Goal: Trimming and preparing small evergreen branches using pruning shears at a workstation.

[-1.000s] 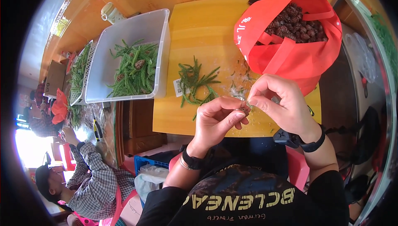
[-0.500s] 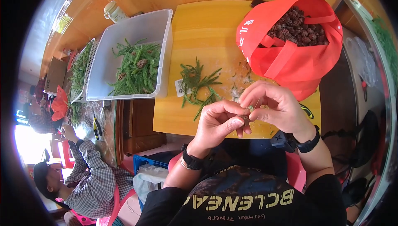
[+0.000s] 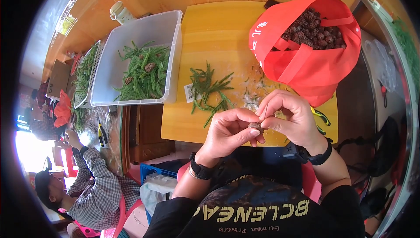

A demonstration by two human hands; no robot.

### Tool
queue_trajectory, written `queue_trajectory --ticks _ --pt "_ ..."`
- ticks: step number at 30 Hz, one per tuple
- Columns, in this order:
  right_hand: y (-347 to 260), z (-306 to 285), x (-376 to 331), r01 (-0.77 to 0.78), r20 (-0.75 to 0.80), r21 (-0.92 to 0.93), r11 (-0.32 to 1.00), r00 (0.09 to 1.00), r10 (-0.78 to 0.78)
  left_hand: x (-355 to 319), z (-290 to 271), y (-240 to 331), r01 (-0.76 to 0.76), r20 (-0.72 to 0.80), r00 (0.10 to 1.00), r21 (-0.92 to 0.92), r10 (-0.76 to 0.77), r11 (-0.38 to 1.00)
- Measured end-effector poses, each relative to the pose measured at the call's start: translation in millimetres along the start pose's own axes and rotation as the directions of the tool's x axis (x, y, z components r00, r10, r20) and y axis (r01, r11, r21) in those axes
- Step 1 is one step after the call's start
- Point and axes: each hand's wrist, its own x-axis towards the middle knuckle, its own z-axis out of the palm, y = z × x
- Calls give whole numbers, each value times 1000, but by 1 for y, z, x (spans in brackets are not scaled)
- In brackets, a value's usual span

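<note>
A small brown pine cone [image 3: 255, 127] sits between the fingertips of my left hand [image 3: 226, 129], over the near edge of the yellow table. My right hand [image 3: 291, 118] is closed in a pinch against the cone's upper side; whatever its fingertips hold is too small to make out. Just beyond my hands lie artificial green sprigs [image 3: 203, 87] on a small printed tag, beside pale crumbs scattered on the wood. A tool with yellow-green and black handles [image 3: 322, 118] rests by my right wrist, partly hidden.
A red bag [image 3: 302, 63] full of pine cones stands at the far right. To the left is a clear plastic bin [image 3: 174, 63] with green sprigs and several cones. Beyond it a person in a checked shirt [image 3: 98, 190] works at another table. A lidded cup [image 3: 121, 13] stands behind the bin.
My right fingers have come down closer to the cone, and the green bit seen between the fingertips no longer shows. More of the yellow-green handled tool is visible. My left hand stays nearly in place.
</note>
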Motion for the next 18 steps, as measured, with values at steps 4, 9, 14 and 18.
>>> queue_trajectory --ticks 4,9,14,18 --pt "0 15 -1 -15 -36 238 971 999 24 -4 -2 3 -47 26 998 -56 49 997" --pt "4 18 -1 -57 -1 200 978 998 58 -9 -10 6 -33 37 999 -30 34 999" --pt "1 17 2 -90 4 90 992 996 90 -13 -10 15 14 -67 998 148 -4 989" --pt "1 19 5 -57 -33 -31 998 998 56 -12 -15 10 -63 -46 996 267 78 962"
